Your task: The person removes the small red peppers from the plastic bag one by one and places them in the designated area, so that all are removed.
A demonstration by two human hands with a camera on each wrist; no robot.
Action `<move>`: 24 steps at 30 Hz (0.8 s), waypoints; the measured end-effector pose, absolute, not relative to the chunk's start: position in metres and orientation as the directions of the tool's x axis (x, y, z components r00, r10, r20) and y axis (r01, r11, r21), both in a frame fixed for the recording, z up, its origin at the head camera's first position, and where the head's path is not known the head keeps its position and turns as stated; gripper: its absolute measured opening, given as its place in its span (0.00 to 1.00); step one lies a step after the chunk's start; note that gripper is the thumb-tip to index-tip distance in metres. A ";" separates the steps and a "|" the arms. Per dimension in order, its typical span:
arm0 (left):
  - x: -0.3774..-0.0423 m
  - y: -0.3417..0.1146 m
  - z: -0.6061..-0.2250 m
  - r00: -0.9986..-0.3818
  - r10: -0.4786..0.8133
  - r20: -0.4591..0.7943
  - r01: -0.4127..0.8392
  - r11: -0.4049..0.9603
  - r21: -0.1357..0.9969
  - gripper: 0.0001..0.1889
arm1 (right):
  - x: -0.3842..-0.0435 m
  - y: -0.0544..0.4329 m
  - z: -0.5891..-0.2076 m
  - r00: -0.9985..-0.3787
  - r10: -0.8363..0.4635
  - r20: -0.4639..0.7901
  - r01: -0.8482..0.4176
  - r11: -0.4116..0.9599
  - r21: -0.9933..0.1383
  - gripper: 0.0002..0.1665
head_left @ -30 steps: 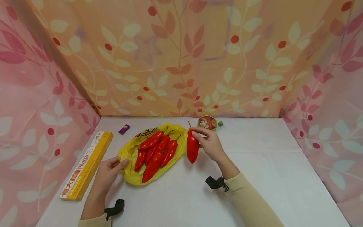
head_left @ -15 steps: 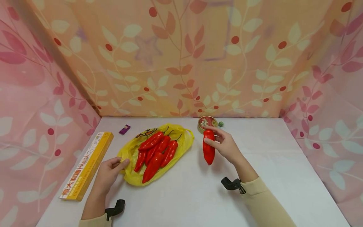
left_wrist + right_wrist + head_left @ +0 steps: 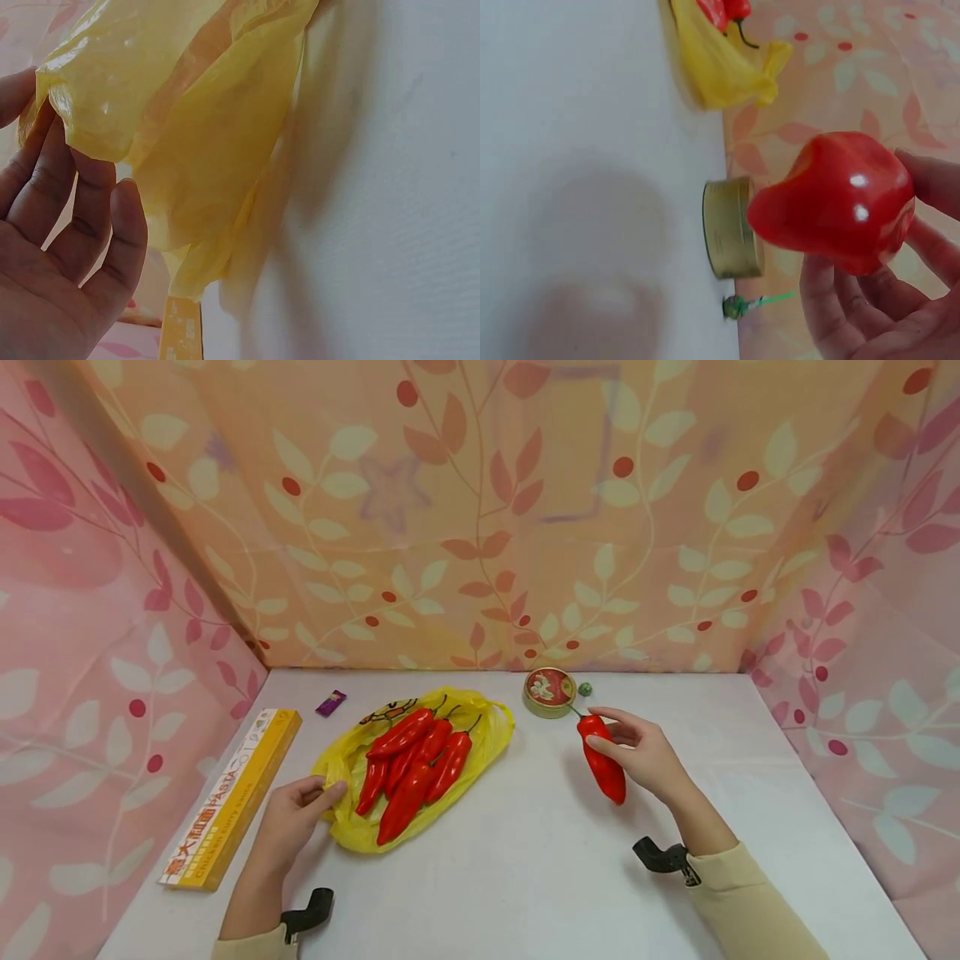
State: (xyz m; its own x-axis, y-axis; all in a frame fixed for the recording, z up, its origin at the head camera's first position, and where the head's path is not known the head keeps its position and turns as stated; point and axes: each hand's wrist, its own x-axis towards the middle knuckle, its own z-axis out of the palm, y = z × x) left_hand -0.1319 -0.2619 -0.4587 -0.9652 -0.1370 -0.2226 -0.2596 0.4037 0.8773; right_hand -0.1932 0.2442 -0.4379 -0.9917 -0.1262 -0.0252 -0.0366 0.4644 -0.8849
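Firstly, white table (image 3: pixel 525 885), near edge cut off. Yellow plastic bag (image 3: pixel 491 727), its black drawing partly lost in folds; left hand (image 3: pixel 288 822) pinches the rim. Red peppers (image 3: pixel 405 806), overlapping inside the bag, some partly hidden. Long carton (image 3: pixel 232 802), lettered "PASTA" and "Chicken curry sauce", with Chinese characters. Right hand (image 3: pixel 647 756), gripping single pepper (image 3: pixel 606 768) above the table, right of the bag. Round tin (image 3: pixel 550 687), red lid, lettering illegible. Purple packet (image 3: pixel 331 703), print unreadable. Green ball (image 3: pixel 585 689), beside the tin.
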 end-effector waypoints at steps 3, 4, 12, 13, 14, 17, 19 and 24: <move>-0.132 -0.262 -0.460 -0.968 -0.138 -0.212 -0.250 0.399 0.882 0.26 | -0.191 0.256 -0.440 -0.995 -0.096 -0.042 -0.015 0.522 -0.853 0.34; -0.132 -0.262 -0.461 -0.968 -0.140 -0.208 -0.248 0.400 0.882 0.26 | -0.190 0.261 -0.440 -0.995 -0.088 -0.046 -0.008 0.535 -0.845 0.35; -0.131 -0.264 -0.461 -0.972 -0.129 -0.198 -0.234 0.411 0.881 0.30 | -0.181 0.289 -0.441 -0.996 -0.060 -0.059 0.011 0.593 -0.805 0.39; -0.131 -0.264 -0.461 -0.971 -0.129 -0.199 -0.235 0.410 0.881 0.30 | -0.180 0.292 -0.441 -0.997 -0.060 -0.053 0.007 0.600 -0.800 0.39; -0.131 -0.264 -0.461 -0.971 -0.130 -0.201 -0.238 0.409 0.881 0.30 | -0.180 0.296 -0.442 -0.997 -0.060 -0.049 0.003 0.606 -0.796 0.39; -0.132 -0.264 -0.461 -0.969 -0.134 -0.209 -0.246 0.410 0.878 0.29 | -0.179 0.306 -0.442 -0.998 -0.053 -0.043 0.001 0.626 -0.780 0.39; -0.132 -0.263 -0.461 -0.968 -0.134 -0.213 -0.250 0.414 0.875 0.29 | -0.178 0.313 -0.443 -0.998 -0.051 -0.043 0.001 0.634 -0.773 0.39; -0.131 -0.263 -0.460 -0.967 -0.139 -0.212 -0.251 0.424 0.870 0.30 | -0.176 0.328 -0.444 -0.997 -0.060 -0.057 0.003 0.659 -0.752 0.39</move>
State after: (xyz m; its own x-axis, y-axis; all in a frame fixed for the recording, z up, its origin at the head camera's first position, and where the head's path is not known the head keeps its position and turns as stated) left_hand -0.1312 -0.2628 -0.4596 -0.9674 -0.1392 -0.2116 -0.2513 0.4238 0.8702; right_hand -0.1761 0.3280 -0.4439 -0.9965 -0.0603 -0.0571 0.0032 0.6587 -0.7524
